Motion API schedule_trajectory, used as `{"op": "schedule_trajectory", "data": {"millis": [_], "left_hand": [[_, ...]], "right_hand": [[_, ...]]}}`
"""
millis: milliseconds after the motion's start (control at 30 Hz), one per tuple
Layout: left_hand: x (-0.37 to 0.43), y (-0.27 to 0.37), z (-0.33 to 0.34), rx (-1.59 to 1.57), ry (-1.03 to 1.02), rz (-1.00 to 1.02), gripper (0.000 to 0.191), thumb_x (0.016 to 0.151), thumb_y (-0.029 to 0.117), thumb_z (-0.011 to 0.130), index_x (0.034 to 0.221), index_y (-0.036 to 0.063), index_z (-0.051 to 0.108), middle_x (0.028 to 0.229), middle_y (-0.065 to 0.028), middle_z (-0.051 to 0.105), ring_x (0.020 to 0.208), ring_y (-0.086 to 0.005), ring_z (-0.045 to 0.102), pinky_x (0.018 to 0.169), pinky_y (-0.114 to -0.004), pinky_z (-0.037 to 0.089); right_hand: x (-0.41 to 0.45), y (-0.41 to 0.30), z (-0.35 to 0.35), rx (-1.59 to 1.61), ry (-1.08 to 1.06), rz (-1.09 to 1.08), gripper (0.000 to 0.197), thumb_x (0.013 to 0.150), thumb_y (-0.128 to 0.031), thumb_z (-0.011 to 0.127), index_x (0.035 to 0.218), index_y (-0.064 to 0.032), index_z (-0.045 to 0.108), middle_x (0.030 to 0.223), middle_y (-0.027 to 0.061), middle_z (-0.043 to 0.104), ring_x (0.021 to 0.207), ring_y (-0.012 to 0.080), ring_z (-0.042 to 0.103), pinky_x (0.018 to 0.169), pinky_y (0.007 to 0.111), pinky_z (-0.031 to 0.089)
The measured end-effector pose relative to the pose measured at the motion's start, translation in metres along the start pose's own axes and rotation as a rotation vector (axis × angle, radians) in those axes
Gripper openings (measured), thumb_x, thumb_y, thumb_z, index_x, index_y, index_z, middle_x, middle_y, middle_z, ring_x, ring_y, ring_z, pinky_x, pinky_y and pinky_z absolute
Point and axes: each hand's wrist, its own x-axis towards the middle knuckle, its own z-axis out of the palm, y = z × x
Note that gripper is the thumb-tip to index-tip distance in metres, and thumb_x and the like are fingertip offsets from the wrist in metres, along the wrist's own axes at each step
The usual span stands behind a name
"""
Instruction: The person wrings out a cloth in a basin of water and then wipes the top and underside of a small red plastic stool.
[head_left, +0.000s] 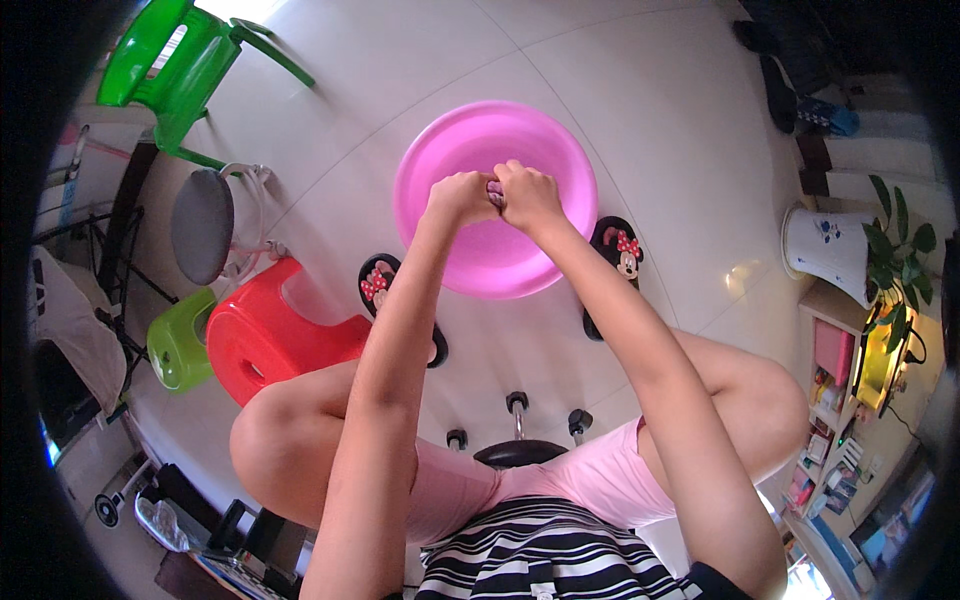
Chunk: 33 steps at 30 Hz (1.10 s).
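Note:
Both of my fists meet above a pink plastic basin (491, 279) on the tiled floor. Between them shows a small bit of a bunched purple-and-dark item, apparently cloth (495, 193); the fingers hide most of it. My left hand (463, 199) grips its left end, knuckles up. My right hand (529, 195) closes around the other end, pressed close to the left. Inside, the basin is smooth and pink, and the arms cover part of its near rim. Whether it holds water I cannot tell.
At left stand a red plastic stool (259, 330), a small green stool (180, 341), a grey round-seat stool (202, 225) and a green plastic chair (180, 82). Slippers (619, 259) flank the basin. To the right are a potted plant (832, 244) and shelves (825, 375).

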Motion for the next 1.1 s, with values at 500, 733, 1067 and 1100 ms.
{"op": "schedule_trajectory", "data": {"millis": [500,733,1067,1100], "left_hand": [[-0.061,-0.033,0.049,-0.065,0.612,-0.081,0.040,0.051,0.025,0.070,0.088,0.0107,0.063,0.121,-0.0067,0.042,0.116,-0.0310,0.031,0.097,-0.042,0.024],[-0.073,-0.060,0.064,-0.297,0.771,-0.220,0.049,0.052,0.017,0.071,0.099,0.0093,0.059,0.133,-0.0206,0.023,0.121,-0.0382,0.023,0.099,-0.044,0.022],[-0.065,-0.068,0.085,-0.568,0.761,-0.259,0.043,0.059,0.007,0.067,0.100,0.0001,0.054,0.124,-0.0160,0.034,0.113,-0.0302,0.037,0.093,-0.034,0.030],[-0.064,-0.068,0.086,-0.571,0.760,-0.259,0.043,0.059,0.007,0.067,0.100,0.0001,0.054,0.124,-0.0160,0.034,0.113,-0.0302,0.037,0.093,-0.034,0.030]], "right_hand": [[-0.036,0.022,-0.002,0.258,0.112,0.164,0.062,0.062,-0.021,0.068,0.118,-0.0163,0.043,0.102,0.0051,0.048,0.094,0.0235,0.049,0.078,0.037,0.043],[-0.058,0.052,0.005,-0.154,0.304,0.568,0.052,0.077,-0.024,0.059,0.122,-0.0077,0.038,0.095,0.0077,0.043,0.091,0.0208,0.048,0.075,0.030,0.045],[-0.054,0.076,0.018,0.074,0.143,0.628,0.051,0.083,-0.022,0.048,0.128,-0.0109,0.025,0.091,0.0194,0.058,0.077,0.0308,0.059,0.064,0.040,0.049],[-0.054,0.078,0.020,0.103,0.162,0.623,0.048,0.084,-0.021,0.047,0.127,-0.0107,0.027,0.091,0.0200,0.058,0.078,0.0315,0.059,0.065,0.040,0.049]]}}
